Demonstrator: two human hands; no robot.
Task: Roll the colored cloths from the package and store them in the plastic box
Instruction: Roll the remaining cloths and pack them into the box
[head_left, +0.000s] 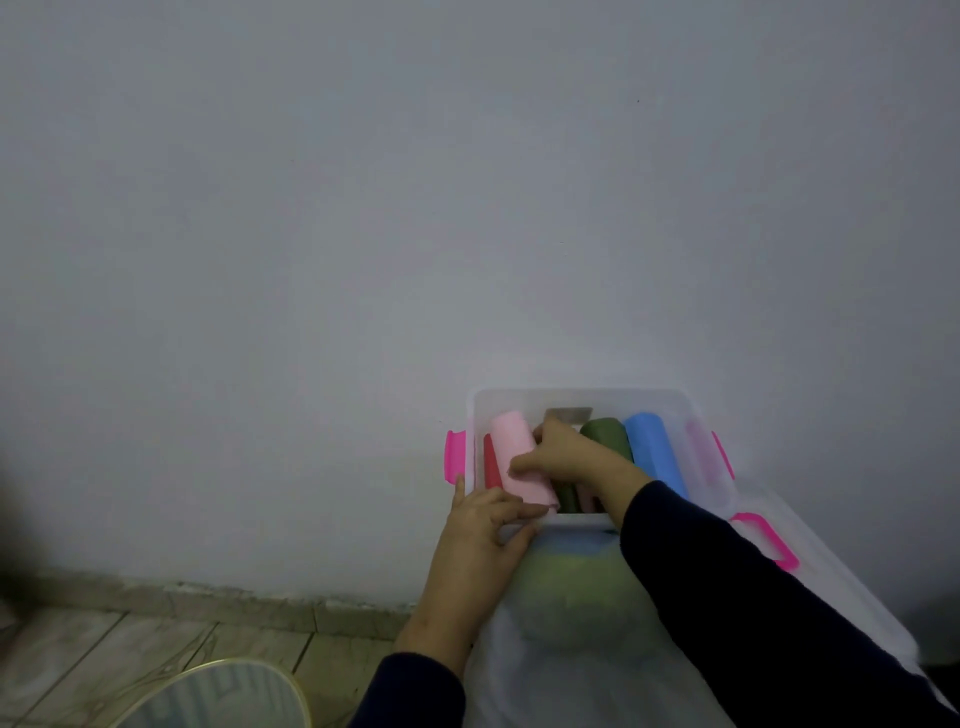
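A clear plastic box (582, 397) with pink latches stands against the wall at lower right. Rolled cloths lie side by side in it: red (490, 462), pink (514, 441), dark green (605, 434) and blue (652, 449). My right hand (563, 457) reaches into the box and grips the pink roll, thumb on its top. My left hand (480, 535) rests on the box's near left corner, its fingers touching the pink roll's near end. Below the box lies a translucent package (576, 597) with green and blue cloth showing through.
The box's clear lid (810, 566) with a pink latch (769, 538) lies to the right under my right sleeve. A round, gold-rimmed glass top (223, 699) shows at bottom left above a tiled floor (104, 644). A plain white wall fills the background.
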